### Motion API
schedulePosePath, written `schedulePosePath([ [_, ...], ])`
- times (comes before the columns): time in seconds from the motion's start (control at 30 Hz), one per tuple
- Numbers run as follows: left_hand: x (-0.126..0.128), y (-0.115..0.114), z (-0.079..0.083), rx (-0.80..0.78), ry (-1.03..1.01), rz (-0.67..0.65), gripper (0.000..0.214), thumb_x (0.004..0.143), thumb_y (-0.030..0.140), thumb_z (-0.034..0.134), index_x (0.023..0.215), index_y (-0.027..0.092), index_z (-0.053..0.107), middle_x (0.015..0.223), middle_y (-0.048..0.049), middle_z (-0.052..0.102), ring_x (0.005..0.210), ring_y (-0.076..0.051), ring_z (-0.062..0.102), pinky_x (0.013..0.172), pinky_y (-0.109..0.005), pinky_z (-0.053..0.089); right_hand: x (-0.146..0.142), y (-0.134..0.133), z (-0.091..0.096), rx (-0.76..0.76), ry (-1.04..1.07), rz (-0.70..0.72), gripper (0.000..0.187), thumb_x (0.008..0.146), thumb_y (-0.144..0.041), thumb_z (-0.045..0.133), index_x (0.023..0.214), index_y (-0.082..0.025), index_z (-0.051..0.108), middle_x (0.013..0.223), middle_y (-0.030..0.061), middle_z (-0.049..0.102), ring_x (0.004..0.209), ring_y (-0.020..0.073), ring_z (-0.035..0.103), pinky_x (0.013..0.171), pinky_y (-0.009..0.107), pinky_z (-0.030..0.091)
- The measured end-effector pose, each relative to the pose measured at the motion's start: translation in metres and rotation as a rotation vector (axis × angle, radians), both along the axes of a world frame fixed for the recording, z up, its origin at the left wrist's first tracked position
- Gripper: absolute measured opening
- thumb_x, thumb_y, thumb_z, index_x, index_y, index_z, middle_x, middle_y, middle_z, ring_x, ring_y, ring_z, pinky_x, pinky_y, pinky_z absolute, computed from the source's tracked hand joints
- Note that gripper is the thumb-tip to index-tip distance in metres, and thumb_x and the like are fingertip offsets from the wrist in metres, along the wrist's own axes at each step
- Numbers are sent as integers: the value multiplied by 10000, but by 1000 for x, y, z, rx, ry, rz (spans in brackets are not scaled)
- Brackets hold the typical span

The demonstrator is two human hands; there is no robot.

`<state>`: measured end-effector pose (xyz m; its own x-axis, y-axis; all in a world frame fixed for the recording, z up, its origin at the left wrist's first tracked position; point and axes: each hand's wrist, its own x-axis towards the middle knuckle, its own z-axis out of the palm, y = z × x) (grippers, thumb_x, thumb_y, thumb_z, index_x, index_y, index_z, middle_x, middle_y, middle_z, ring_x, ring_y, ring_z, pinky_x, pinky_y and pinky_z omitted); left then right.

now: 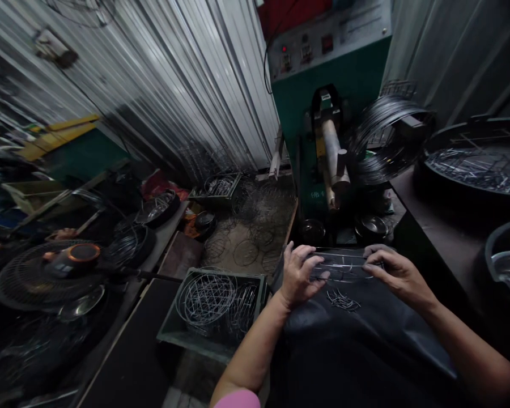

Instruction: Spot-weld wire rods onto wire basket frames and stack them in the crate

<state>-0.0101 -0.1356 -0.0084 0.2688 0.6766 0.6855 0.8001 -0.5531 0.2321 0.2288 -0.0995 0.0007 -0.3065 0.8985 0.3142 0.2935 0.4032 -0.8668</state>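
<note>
Both my hands hold a small wire frame (pixel 342 265) over a dark cloth (pixel 357 334) on my lap. My left hand (pixel 300 275) grips the frame's left side with curled fingers. My right hand (pixel 393 272) pinches its right end. A little heap of short wire pieces (pixel 343 300) lies on the cloth just below the frame. Straight ahead stands a green machine (pixel 323 102) with a pale cylindrical arm (pixel 334 156) pointing towards me.
A green crate (pixel 172 326) of round wire baskets sits to my left. Wire rings litter the floor (pixel 255 238). A coil of wire (pixel 382 139) hangs right of the machine; a round tray of wire bits (pixel 480 161) is at right. A fan (pixel 46 275) stands far left.
</note>
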Motion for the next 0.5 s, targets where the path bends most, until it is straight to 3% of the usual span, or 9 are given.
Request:
schedulePosePath([
  [0.2,11,10,3,-65,82,49,262,746,240,607,1004,209,569,1034,-64,590,1024,-197,536,1036,-434,315,-12,3,0,-3,-36,-1,355,782,-540,577,676,-203,611,886,77,625,807,209,606,765,323,478],
  [0.37,14,21,-4,-35,5,24,223,711,230,655,912,189,568,968,-58,590,943,-191,552,976,-414,367,-18,9,-4,-32,-40,-30,367,792,-560,534,729,-208,615,1020,100,639,946,256,601,838,370,462],
  [0.5,15,35,-9,-2,-25,6,208,698,245,673,866,185,566,962,-65,593,939,-196,546,930,-387,398,-23,17,-2,-12,-34,-72,381,780,-583,534,768,-215,630,1001,96,642,947,266,592,862,391,438],
])
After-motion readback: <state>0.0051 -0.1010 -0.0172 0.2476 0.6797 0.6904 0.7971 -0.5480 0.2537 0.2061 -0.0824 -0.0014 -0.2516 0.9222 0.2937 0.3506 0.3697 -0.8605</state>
